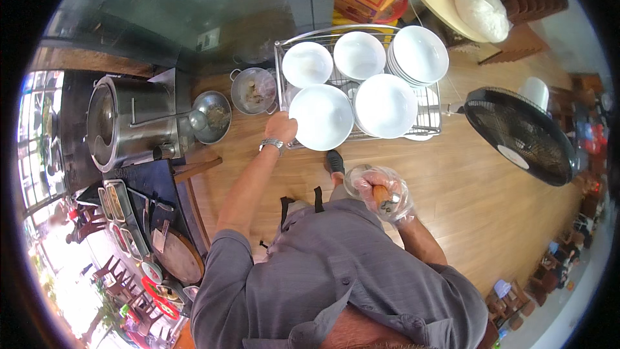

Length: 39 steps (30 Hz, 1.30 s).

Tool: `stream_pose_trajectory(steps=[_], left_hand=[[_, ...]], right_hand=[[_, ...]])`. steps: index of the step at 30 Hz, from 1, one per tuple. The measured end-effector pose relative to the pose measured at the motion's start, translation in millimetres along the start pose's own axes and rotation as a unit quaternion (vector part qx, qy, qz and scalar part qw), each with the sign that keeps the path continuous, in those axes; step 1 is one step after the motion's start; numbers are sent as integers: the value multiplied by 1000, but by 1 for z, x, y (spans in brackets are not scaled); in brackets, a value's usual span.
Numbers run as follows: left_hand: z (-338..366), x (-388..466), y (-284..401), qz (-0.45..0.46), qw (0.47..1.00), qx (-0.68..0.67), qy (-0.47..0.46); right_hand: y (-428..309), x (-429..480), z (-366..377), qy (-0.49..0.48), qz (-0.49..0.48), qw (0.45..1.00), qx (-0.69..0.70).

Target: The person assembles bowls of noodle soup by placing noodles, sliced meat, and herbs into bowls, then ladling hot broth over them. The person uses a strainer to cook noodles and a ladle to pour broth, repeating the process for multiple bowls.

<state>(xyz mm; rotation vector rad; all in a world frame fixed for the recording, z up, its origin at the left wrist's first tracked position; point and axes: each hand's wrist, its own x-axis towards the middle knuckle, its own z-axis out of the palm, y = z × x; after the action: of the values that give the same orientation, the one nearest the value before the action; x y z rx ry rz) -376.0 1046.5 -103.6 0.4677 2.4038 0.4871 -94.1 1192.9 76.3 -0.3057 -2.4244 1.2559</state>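
My left hand (281, 126), bare with a metal watch at the wrist, is at the left rim of the near-left white bowl (322, 117). Its fingertips are partly hidden, so whether it grips the bowl or the rack edge is unclear. That bowl sits with several other white bowls, some stacked (419, 54), on a metal wire rack (426, 118). In a clear plastic glove, my right hand (382, 194) is closed around the wooden handle of a utensil (381, 195) in front of my body. A round, see-through part (356, 177) shows beside that hand; its kind is unclear.
At left stand a large steel pot (145, 121), a ladle (196, 119) over a metal bowl (220, 123), and a handled pot (252, 77). A cleaver (160, 240) lies on a round chopping board (181, 257). A black fan (520, 135) stands right of the rack.
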Motion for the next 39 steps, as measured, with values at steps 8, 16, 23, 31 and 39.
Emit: stream_pose_trajectory(steps=[8,16,23,31,39], left_hand=[[-13,-19,2,157,966,-108,174],[-195,-150,-117,39,918,-332,213],[-268,-261,-311,-53,684,-707,170],[-292,-316,-404,-22,495,-824,277],[-333,-275,-451,-75,394,-794,457]], right_hand=[[-39,4,19,-77,169,982,-43],[-114,73,117,13,233,971,-43],[-199,220,277,136,97,949,267],[-383,402,487,47,-130,901,411],[-481,512,814,-189,36,862,469]])
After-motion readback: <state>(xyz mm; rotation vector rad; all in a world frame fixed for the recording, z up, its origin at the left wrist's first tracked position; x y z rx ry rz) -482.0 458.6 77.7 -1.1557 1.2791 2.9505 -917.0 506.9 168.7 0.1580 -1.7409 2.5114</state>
